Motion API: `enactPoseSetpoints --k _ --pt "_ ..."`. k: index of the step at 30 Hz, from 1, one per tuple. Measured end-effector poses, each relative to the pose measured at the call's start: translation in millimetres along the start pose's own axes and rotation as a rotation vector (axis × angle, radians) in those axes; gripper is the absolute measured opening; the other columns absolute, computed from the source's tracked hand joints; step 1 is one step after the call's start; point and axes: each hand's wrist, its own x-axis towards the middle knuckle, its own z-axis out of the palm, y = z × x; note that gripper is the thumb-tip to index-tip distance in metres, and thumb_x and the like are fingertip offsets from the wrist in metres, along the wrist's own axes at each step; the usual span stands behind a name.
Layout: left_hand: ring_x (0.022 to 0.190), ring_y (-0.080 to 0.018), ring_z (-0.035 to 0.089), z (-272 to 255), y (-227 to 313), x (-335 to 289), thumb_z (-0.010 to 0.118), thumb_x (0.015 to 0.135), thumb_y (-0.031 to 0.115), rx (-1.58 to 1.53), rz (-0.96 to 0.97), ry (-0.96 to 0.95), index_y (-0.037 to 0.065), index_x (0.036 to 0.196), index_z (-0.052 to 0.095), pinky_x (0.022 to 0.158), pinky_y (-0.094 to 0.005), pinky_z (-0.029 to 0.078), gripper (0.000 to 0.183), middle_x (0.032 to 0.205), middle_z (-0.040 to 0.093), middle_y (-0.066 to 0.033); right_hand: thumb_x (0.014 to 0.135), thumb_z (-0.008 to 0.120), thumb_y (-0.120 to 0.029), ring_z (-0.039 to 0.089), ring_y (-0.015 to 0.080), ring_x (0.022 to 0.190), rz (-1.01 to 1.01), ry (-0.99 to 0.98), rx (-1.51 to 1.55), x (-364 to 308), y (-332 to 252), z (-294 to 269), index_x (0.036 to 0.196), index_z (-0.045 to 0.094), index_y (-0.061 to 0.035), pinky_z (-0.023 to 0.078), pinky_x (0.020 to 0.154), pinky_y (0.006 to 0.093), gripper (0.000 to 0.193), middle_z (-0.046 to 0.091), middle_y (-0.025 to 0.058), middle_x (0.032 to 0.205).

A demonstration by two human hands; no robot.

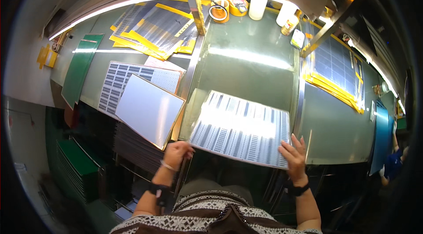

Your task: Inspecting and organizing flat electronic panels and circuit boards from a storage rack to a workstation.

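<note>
A panel [240,125] with rows of dark marks lies on the bench [246,75] before the person, its near side along the bench's front edge, its face throwing back a strong glare. From the panel's middle, the left hand [178,154] is at eight o'clock, fingers curled in by the near left corner; whether they pinch it cannot be told. The right hand [295,157] is at four o'clock, fingers spread and laid over the right edge near its corner. At half past nine a plain white board [150,110] rests on another marked sheet [115,85]; at twelve stand tape rolls [219,12], and at two lie yellow-edged films [337,75]. The panel looks thin, flat and stiff, probably light enough for two hands yet wide enough to tip if raised from one corner. Its shiny face is likely slippery and easily scratched or smudged, so the better hold is by the rims at nine and three o'clock, thumbs above and fingers beneath, leaving the marked face untouched.
</note>
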Motion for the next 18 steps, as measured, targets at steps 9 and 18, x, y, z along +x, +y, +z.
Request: enactPoseSetpoints --k 9,18 --pt "0.049 -0.0100 0.047 -120 -25 20 0.060 0.080 0.045 -0.017 -0.519 0.653 0.004 0.084 0.051 0.050 -0.0229 0.045 0.043 0.058 0.048 -0.0001 0.090 0.050 -0.023 0.054 0.0091 0.071 0.850 0.071 1.196 41 135 55 0.093 0.056 -0.0012 0.045 0.068 0.0239 0.022 0.060 0.0023 0.083" --pt "0.072 -0.0207 0.060 -118 -51 -13 0.057 0.085 0.020 -0.579 -0.130 0.271 0.002 0.090 0.053 0.062 -0.0346 0.053 0.019 0.085 0.060 -0.0087 0.089 0.050 -0.024 0.056 0.0164 0.081 0.624 -0.182 1.116 60 -7 100 0.099 0.058 -0.0025 0.045 0.069 0.0310 0.025 0.061 0.0078 0.086"
